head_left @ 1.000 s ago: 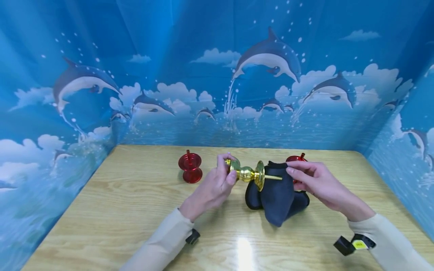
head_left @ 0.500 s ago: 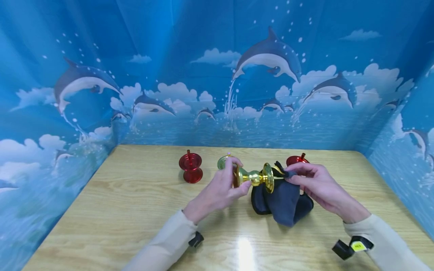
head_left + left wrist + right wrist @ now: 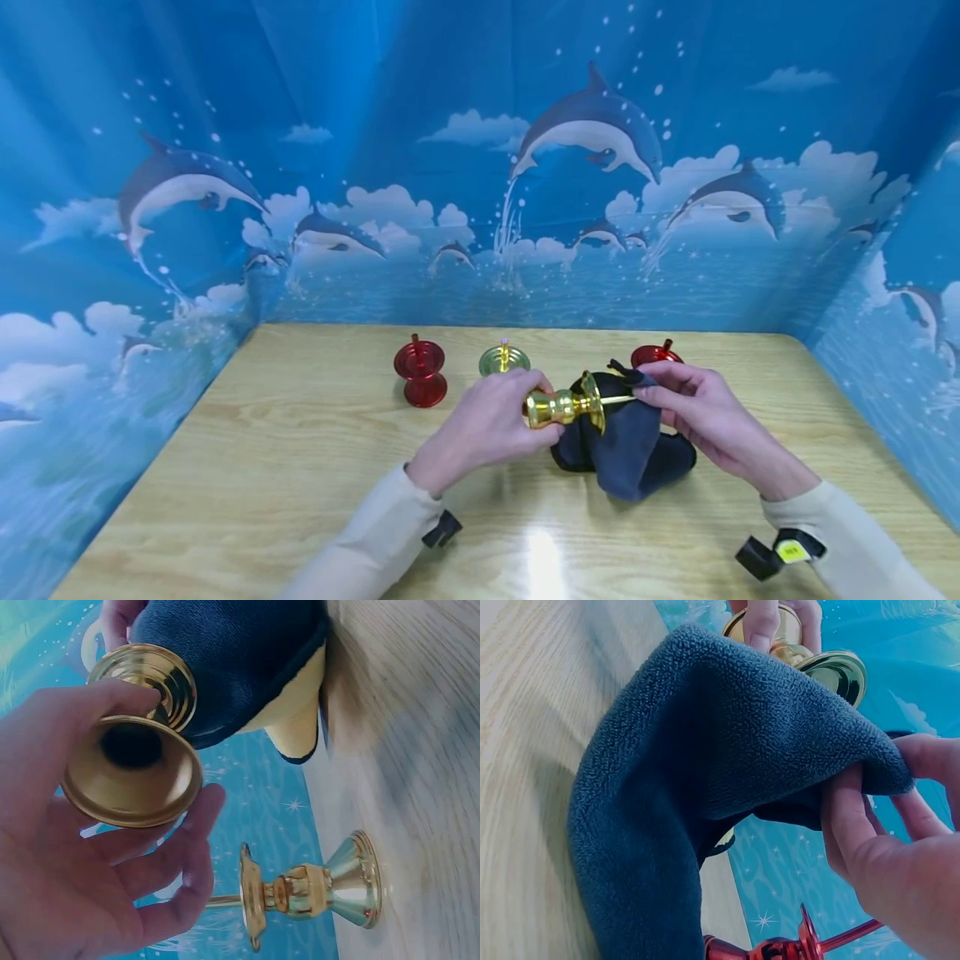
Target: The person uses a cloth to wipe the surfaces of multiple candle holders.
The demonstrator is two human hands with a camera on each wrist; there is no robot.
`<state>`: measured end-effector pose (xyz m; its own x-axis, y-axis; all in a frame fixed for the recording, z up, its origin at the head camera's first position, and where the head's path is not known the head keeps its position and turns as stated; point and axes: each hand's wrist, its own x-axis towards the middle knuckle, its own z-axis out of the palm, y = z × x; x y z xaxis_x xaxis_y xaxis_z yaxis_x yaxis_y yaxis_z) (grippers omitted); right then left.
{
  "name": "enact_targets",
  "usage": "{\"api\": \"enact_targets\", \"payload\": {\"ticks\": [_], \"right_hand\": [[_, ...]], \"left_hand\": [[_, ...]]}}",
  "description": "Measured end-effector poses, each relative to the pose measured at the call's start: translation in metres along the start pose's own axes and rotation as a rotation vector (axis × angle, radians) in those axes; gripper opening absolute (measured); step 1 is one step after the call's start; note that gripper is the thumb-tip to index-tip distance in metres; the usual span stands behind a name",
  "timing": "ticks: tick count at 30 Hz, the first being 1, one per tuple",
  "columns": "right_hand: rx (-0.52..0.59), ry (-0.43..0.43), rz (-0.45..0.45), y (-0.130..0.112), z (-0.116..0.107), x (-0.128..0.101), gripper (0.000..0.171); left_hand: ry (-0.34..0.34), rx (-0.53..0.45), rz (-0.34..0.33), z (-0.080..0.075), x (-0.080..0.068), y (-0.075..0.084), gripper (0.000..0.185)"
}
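My left hand [image 3: 487,425] grips a shiny gold candlestick [image 3: 561,407] around its base and stem, tilted on its side with the spike pointing right. The hollow underside of its base [image 3: 139,776] faces the left wrist camera. My right hand [image 3: 697,412] pinches the top of a dark grey-blue cloth [image 3: 628,462] at the spike's tip. In the right wrist view the terry cloth [image 3: 727,742] hangs in folds from the thumb and fingers, and hides the spike. A bit of its yellow reverse side [image 3: 296,712] shows in the left wrist view.
A second gold candlestick [image 3: 504,360] stands upright behind my left hand. One red candlestick [image 3: 422,377] stands at the back left, another red candlestick [image 3: 656,355] behind my right hand and the cloth. All rest on a wooden table [image 3: 300,450] before a dolphin-print backdrop [image 3: 420,275].
My left hand has moved right and slightly down with the gold candlestick, uncovering the one behind. The right hand has brought the cloth's pinched edge to the spike's tip.
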<state>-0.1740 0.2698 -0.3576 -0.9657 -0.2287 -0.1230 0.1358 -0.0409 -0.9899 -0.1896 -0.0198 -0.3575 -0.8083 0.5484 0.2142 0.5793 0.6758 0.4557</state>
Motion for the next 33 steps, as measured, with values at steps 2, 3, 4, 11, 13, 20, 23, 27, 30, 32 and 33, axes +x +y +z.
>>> {"api": "enact_targets", "payload": {"ticks": [2,3,4,11,13,20,23,27,30,32,33], "right_hand": [[0.013,0.021,0.016,0.0,-0.001,-0.001,0.021],[0.018,0.028,0.022,0.001,-0.001,-0.002,0.02],[0.02,0.034,0.024,0.001,-0.002,-0.003,0.02],[-0.087,0.114,-0.018,0.002,-0.005,-0.01,0.017],[-0.117,0.141,-0.021,0.001,-0.005,-0.012,0.017],[-0.113,0.144,-0.039,-0.001,-0.004,-0.017,0.018],[-0.097,0.146,-0.042,-0.002,-0.004,-0.018,0.018],[-0.082,0.136,-0.049,-0.002,-0.003,-0.018,0.018],[-0.079,0.133,-0.054,-0.002,-0.001,-0.019,0.018],[-0.084,0.137,-0.053,-0.003,0.001,-0.019,0.017],[-0.087,0.138,-0.055,-0.003,0.002,-0.019,0.017]], "left_hand": [[0.004,0.025,-0.001,0.0,0.0,0.002,0.035],[0.006,0.043,0.003,0.001,0.0,0.003,0.036],[0.008,0.059,0.007,0.001,0.0,0.003,0.037],[0.037,0.118,0.078,0.008,-0.001,0.005,0.043],[0.051,0.118,0.114,0.01,-0.001,0.005,0.044],[0.092,0.074,0.208,0.018,0.0,0.004,0.045],[0.108,0.08,0.223,0.021,0.001,0.006,0.044],[0.124,0.093,0.2,0.024,0.002,0.007,0.045],[0.147,0.093,0.177,0.029,0.004,0.009,0.044],[0.165,0.091,0.159,0.033,0.004,0.01,0.043],[0.173,0.088,0.151,0.035,0.005,0.01,0.042]]}}
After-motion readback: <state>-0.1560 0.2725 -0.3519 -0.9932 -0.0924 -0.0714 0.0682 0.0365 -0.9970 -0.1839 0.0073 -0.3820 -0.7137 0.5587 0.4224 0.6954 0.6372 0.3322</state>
